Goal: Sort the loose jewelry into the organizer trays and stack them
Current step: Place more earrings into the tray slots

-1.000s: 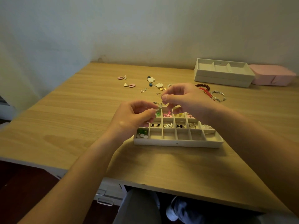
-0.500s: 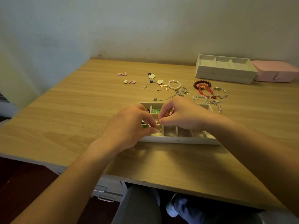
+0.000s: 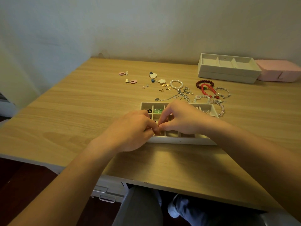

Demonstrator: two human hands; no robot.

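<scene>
A white organizer tray (image 3: 179, 141) with many small compartments lies on the wooden desk in front of me, with small earrings in its far cells. My left hand (image 3: 130, 132) and my right hand (image 3: 180, 118) hover low over its front-left cells. Their fingertips meet and pinch a tiny jewelry piece that is mostly hidden between them. Beyond the tray lies loose jewelry: a pearl bracelet (image 3: 176, 84), red bead bracelets (image 3: 206, 88), a silver chain (image 3: 169, 97), white flower earrings (image 3: 153, 75) and pink ring earrings (image 3: 133, 81).
A deeper white tray with three wide compartments (image 3: 228, 74) stands at the back right, and a pink box (image 3: 278, 70) sits beside it against the wall. The desk's front edge (image 3: 162, 186) runs just above my knees. White drawers stand under the desk at left.
Both hands came down from above the tray into its front-left cells, still pinching together. The loose jewelry behind them came into sight.
</scene>
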